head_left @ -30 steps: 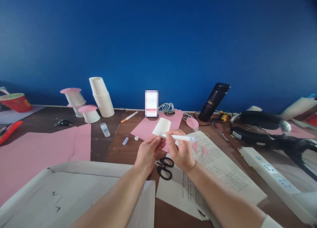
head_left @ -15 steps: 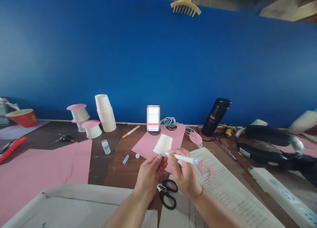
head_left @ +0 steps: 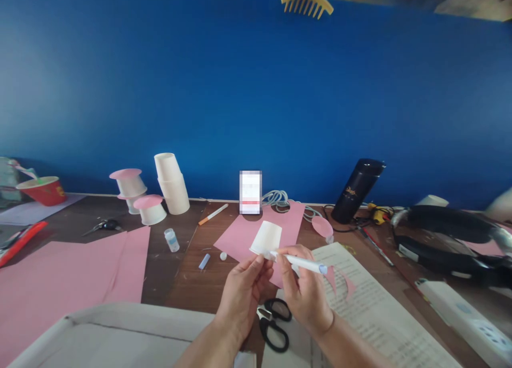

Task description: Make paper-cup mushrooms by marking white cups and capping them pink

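Observation:
My left hand is closed on the rim of a white paper cup, which tilts over a pink paper sheet. In my right hand is a slim white pen-like tube with a bluish end. Its tip is at the cup's rim beside my left fingertips; my fingers partly hide the contact. Black-handled scissors lie just below my hands. A small blue cap and a white round piece rest to the left of the cup.
Pink-topped cups and stacked white cups stand at the back left. A phone stands upright at the wall, with a black bottle to its right. Printed paper and a power strip lie on the right.
The view has shifted slightly, moving most things a little right and down in the picture. Both hands keep their holds, and the tube's tip stays at the cup's rim.

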A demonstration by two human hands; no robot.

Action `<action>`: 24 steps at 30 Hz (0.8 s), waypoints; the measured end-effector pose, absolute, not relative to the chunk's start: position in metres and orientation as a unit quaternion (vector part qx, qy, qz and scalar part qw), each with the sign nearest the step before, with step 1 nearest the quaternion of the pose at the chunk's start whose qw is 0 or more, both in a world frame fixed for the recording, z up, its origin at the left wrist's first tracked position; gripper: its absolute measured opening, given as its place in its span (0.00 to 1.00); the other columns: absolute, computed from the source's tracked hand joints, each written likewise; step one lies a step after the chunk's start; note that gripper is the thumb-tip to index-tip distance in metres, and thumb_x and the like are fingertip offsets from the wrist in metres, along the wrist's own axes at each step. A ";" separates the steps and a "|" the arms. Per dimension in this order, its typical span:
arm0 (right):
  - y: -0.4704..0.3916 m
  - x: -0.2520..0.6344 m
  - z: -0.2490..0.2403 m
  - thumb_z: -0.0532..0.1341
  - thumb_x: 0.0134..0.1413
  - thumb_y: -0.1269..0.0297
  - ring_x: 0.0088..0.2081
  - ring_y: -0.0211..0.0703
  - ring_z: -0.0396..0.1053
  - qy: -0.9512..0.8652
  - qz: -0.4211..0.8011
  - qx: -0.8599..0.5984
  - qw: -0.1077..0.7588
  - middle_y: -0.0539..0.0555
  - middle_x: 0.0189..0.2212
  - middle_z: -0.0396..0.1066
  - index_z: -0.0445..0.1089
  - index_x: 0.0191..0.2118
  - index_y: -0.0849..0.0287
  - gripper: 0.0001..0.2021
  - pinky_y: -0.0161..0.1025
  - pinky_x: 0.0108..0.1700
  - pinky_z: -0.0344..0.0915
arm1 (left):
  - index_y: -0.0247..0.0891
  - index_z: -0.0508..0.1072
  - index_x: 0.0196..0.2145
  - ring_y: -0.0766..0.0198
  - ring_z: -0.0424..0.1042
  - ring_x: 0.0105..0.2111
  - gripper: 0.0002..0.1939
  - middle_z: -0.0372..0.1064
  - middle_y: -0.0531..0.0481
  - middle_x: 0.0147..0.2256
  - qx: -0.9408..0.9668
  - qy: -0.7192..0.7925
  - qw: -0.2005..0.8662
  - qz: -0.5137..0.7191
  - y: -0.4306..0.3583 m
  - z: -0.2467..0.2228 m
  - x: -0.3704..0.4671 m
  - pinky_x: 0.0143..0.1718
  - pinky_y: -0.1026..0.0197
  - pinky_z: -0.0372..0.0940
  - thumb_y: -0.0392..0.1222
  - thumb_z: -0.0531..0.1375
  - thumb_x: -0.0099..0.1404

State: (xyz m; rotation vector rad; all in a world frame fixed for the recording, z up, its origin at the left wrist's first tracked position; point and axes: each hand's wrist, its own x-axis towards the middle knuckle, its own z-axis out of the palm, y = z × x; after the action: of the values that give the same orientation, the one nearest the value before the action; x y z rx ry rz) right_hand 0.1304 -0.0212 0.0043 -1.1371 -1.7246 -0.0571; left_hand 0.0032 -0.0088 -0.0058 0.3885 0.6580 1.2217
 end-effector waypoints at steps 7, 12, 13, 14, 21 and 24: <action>-0.020 0.132 0.004 0.54 0.60 0.68 0.37 0.43 0.68 -0.730 -0.025 -0.466 0.499 0.54 0.33 0.71 0.66 0.39 0.58 0.05 0.43 0.42 0.64 | 0.28 0.77 0.30 0.67 0.73 0.31 0.07 0.74 0.43 0.31 0.172 0.299 0.753 0.560 -0.008 -0.007 0.003 0.39 0.66 0.69 0.35 0.67 0.53; -0.021 0.131 0.006 0.54 0.60 0.69 0.37 0.43 0.68 -0.723 -0.028 -0.463 0.512 0.54 0.33 0.71 0.66 0.40 0.57 0.05 0.43 0.41 0.64 | 0.29 0.77 0.30 0.67 0.73 0.31 0.07 0.74 0.44 0.31 0.173 0.309 0.753 0.554 -0.009 -0.005 0.002 0.38 0.67 0.69 0.36 0.67 0.53; -0.021 0.131 0.006 0.54 0.60 0.69 0.37 0.43 0.68 -0.723 -0.028 -0.463 0.512 0.54 0.33 0.71 0.66 0.40 0.57 0.05 0.43 0.41 0.64 | 0.30 0.77 0.30 0.68 0.73 0.31 0.07 0.74 0.44 0.31 0.171 0.314 0.753 0.552 -0.010 -0.005 0.002 0.38 0.67 0.69 0.36 0.67 0.53; -0.021 0.131 0.006 0.54 0.60 0.69 0.37 0.43 0.68 -0.727 -0.026 -0.461 0.508 0.54 0.33 0.71 0.66 0.40 0.57 0.05 0.43 0.41 0.64 | 0.30 0.77 0.30 0.68 0.73 0.31 0.07 0.74 0.44 0.31 0.170 0.318 0.753 0.550 -0.010 -0.004 0.002 0.37 0.67 0.69 0.36 0.67 0.53; -0.022 0.128 0.008 0.54 0.60 0.69 0.38 0.43 0.68 -0.734 -0.019 -0.460 0.500 0.54 0.34 0.71 0.66 0.40 0.57 0.06 0.44 0.43 0.63 | 0.30 0.77 0.30 0.68 0.72 0.31 0.08 0.74 0.45 0.30 0.184 0.320 0.748 0.552 -0.011 -0.004 0.003 0.37 0.67 0.68 0.38 0.68 0.52; -0.021 0.128 0.007 0.54 0.60 0.69 0.37 0.43 0.68 -0.739 -0.020 -0.457 0.495 0.53 0.32 0.71 0.66 0.40 0.57 0.06 0.44 0.43 0.64 | 0.30 0.78 0.31 0.67 0.72 0.32 0.09 0.74 0.45 0.30 0.180 0.324 0.748 0.551 -0.011 -0.004 0.003 0.38 0.67 0.67 0.38 0.68 0.52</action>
State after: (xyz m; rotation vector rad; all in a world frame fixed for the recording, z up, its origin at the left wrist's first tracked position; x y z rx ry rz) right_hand 0.1278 -0.0213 0.0073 -1.1079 -1.7904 -0.0479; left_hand 0.0030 -0.0107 -0.0035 0.3930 0.7080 1.2052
